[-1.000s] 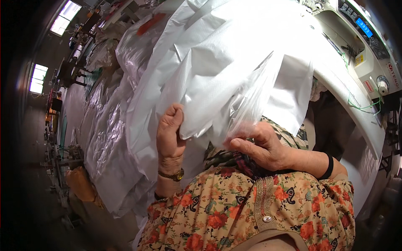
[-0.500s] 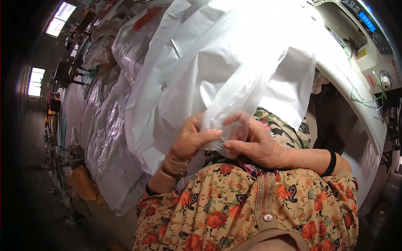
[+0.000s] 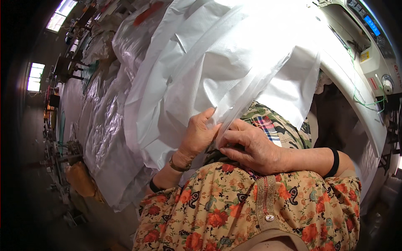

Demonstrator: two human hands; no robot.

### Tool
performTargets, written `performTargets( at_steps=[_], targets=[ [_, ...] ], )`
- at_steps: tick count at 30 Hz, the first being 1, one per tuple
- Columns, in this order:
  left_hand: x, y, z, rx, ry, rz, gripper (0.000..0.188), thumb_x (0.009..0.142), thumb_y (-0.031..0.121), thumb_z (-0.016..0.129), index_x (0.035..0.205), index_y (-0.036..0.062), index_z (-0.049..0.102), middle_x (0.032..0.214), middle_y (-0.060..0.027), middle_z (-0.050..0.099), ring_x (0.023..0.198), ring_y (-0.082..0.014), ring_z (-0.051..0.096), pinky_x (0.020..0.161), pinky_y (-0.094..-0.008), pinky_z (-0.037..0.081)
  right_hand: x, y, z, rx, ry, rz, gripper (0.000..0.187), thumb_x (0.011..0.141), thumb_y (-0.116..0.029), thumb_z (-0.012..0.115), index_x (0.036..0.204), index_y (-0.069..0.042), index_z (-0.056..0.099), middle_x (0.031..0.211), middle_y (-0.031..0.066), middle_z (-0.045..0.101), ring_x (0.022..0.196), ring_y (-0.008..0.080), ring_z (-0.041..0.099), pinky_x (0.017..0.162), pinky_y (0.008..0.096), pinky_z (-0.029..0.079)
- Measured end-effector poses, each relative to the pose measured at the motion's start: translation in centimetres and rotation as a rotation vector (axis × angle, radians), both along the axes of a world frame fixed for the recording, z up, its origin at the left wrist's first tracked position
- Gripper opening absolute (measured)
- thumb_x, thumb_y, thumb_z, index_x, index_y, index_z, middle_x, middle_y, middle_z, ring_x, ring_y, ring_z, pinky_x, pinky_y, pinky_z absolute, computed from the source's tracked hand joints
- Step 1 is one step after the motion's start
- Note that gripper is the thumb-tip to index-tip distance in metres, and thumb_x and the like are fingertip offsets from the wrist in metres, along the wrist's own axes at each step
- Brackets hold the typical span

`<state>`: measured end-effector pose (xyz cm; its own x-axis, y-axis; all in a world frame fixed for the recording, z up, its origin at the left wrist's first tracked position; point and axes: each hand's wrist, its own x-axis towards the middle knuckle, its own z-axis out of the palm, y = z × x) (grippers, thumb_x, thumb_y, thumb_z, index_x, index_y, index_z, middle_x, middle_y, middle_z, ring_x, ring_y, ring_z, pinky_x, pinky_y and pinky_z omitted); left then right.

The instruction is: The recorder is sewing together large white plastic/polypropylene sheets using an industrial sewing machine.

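Note:
A large white plastic sheet (image 3: 197,79) spreads from the worktop down over my lap. Its near edge is gathered into a narrow folded strip that runs down to my hands. My left hand (image 3: 198,133) is closed on this edge, thumb up against the sheet. Close beside it, my right hand (image 3: 253,146) pinches the end of the strip with its fingers curled in. The fingertips of both hands almost meet, and the folds between them are partly hidden.
A sewing machine (image 3: 379,62) with a lit blue display and loose green thread stands at the right on a white table (image 3: 356,96). Crumpled clear plastic sheeting (image 3: 104,138) is heaped at the left. Camouflage cloth (image 3: 289,125) covers my lap under the sheet.
The fingers of my right hand have curled in and closed on the sheet's edge. My left hand has turned slightly, and the bunched plastic between the hands is now a narrower strip.

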<state>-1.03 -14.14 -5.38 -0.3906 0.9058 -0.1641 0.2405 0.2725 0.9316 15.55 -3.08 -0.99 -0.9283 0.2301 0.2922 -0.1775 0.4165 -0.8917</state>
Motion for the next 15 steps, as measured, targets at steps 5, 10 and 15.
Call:
performTargets(
  at_steps=[5, 10, 15],
  targets=[
    [0.5, -1.6, 1.6, 0.165, 0.351, 0.020, 0.018, 0.088, 0.012, 0.071, 0.096, -0.0009, 0.061, 0.070, -0.0132, 0.063, 0.055, -0.0231, 0.057, 0.054, -0.0295, 0.047, -0.4, -0.4, 1.3, -0.004, -0.147, 0.084, 0.013, 0.089, -0.014, 0.062, 0.090, -0.003, 0.055, 0.082, 0.0155, 0.058, 0.082, 0.0366, 0.060, 0.073, 0.0432, 0.050],
    [0.1, -2.8, 3.7, 0.285, 0.167, -0.014, 0.008, 0.095, 0.007, 0.061, 0.096, -0.0003, 0.063, 0.069, -0.0081, 0.064, 0.056, -0.0126, 0.057, 0.054, -0.0262, 0.045, -1.4, -0.7, 2.1, 0.046, -0.171, 0.068, 0.017, 0.092, -0.016, 0.058, 0.099, -0.004, 0.049, 0.072, 0.0170, 0.063, 0.068, 0.0404, 0.062, 0.059, 0.0482, 0.048],
    [-0.3, -2.7, 4.2, 0.224, -0.022, -0.063, 0.013, 0.098, 0.010, 0.059, 0.094, -0.0007, 0.064, 0.072, -0.0011, 0.062, 0.065, -0.0069, 0.054, 0.060, -0.0236, 0.046, -2.0, -0.9, 1.9, 0.109, -0.300, 0.124, 0.020, 0.091, -0.016, 0.058, 0.101, -0.002, 0.048, 0.069, 0.0172, 0.062, 0.065, 0.0400, 0.063, 0.056, 0.0485, 0.049]
  ],
)
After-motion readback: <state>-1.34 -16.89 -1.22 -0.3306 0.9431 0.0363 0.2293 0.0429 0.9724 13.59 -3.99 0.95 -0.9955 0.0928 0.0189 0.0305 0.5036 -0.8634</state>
